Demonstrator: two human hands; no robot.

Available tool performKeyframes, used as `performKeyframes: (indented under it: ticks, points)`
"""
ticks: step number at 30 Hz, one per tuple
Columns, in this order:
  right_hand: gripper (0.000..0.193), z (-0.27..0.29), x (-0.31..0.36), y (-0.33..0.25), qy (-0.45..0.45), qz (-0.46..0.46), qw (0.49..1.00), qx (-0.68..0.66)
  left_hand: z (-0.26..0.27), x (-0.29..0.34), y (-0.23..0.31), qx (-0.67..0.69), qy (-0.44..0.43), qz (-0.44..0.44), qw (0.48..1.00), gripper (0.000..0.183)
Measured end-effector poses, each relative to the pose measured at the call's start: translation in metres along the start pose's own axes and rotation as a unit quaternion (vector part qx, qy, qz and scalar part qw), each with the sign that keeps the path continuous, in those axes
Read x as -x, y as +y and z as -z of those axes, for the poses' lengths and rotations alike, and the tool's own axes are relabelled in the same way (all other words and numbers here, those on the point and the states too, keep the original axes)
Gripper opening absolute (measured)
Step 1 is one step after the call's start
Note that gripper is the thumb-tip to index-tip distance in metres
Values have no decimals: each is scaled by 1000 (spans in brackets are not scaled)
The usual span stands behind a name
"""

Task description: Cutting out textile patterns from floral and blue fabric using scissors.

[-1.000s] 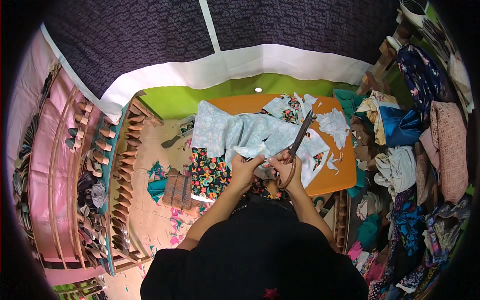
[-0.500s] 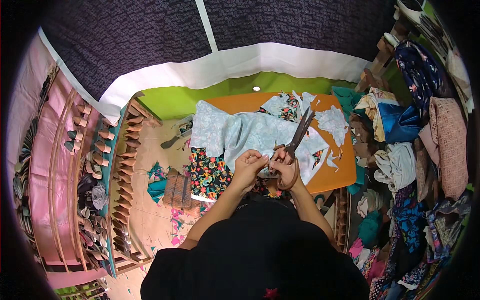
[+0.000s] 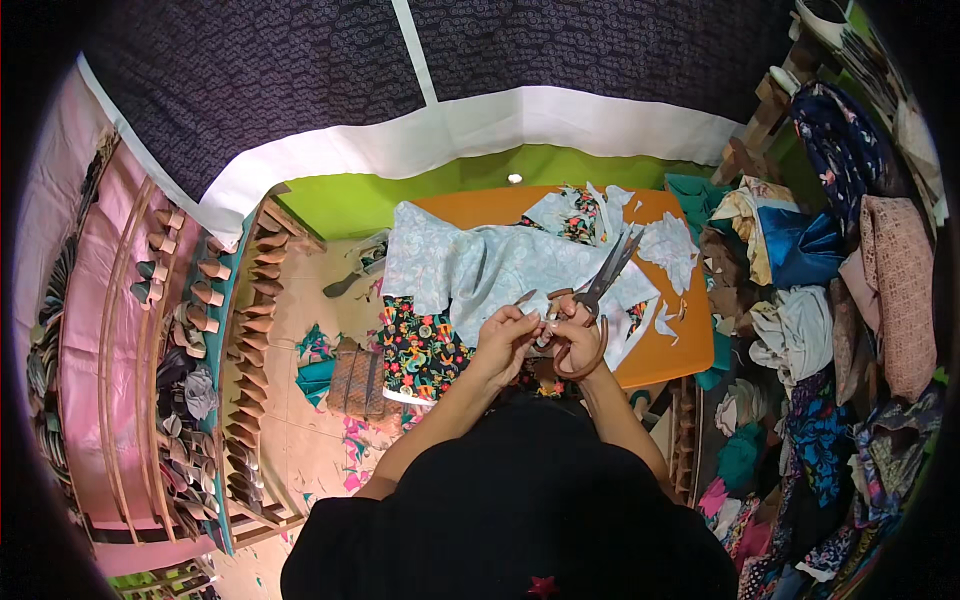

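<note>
Over the fabric, my left hand (image 3: 503, 342) is closed in a pinch. A small pointed sliver (image 3: 526, 297) shows just above its fingertips, too small to name. Close beside it, almost fingertip to fingertip, my right hand (image 3: 574, 336) is closed with large dark scissors (image 3: 613, 268) in it. Their blades point up and to the right, and a brown handle loop shows by the wrist. Beneath both hands lies a cloth with a pale blue-grey side (image 3: 480, 262) and a black floral side (image 3: 425, 345). It spreads over an orange table (image 3: 690, 345).
Cut fabric scraps (image 3: 668, 250) lie on the table's right. Piles of folded cloth (image 3: 795, 325) rise along the right side. At the left stands a rack (image 3: 255, 345) of wooden shoe forms. A brown patterned bundle (image 3: 356, 383) and colourful snippets (image 3: 355, 440) lie on the floor. A dark curtain (image 3: 590, 60) hangs ahead.
The scissors have tilted further to the right and turned in my right hand. The small sliver now shows above my left fingertips. The cloth has stayed in place.
</note>
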State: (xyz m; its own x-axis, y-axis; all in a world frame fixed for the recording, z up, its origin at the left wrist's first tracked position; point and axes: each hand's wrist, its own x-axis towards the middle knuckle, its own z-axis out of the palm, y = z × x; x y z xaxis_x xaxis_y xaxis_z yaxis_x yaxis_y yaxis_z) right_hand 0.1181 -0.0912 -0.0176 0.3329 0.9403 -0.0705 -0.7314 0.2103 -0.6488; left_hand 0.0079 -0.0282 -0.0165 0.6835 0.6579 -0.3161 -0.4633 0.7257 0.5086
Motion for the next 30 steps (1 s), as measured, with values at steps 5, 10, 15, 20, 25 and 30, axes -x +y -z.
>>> performKeyframes:
  ticks: [5, 10, 15, 20, 25, 30]
  points:
    - [22, 3, 0, 7, 4, 54, 991, 125, 0, -1, 5, -43, 42, -18, 998, 21]
    - [21, -4, 4, -1, -4, 59, 967, 246, -2, -5, 12, -51, 123, 35, 991, 44]
    - [21, 10, 12, -17, 14, -96, 926, 364, 1, -10, 18, -124, 128, -98, 979, 42]
    - [64, 18, 40, -33, -94, -191, 888, 408, 1, -14, 29, -160, 142, -250, 944, 39]
    - [54, 24, 47, -30, -154, -272, 872, 377, 0, -16, 34, -151, 160, -284, 933, 40]
    - [61, 16, 39, -21, -95, -305, 894, 315, -1, -15, 30, -200, 140, -307, 920, 41]
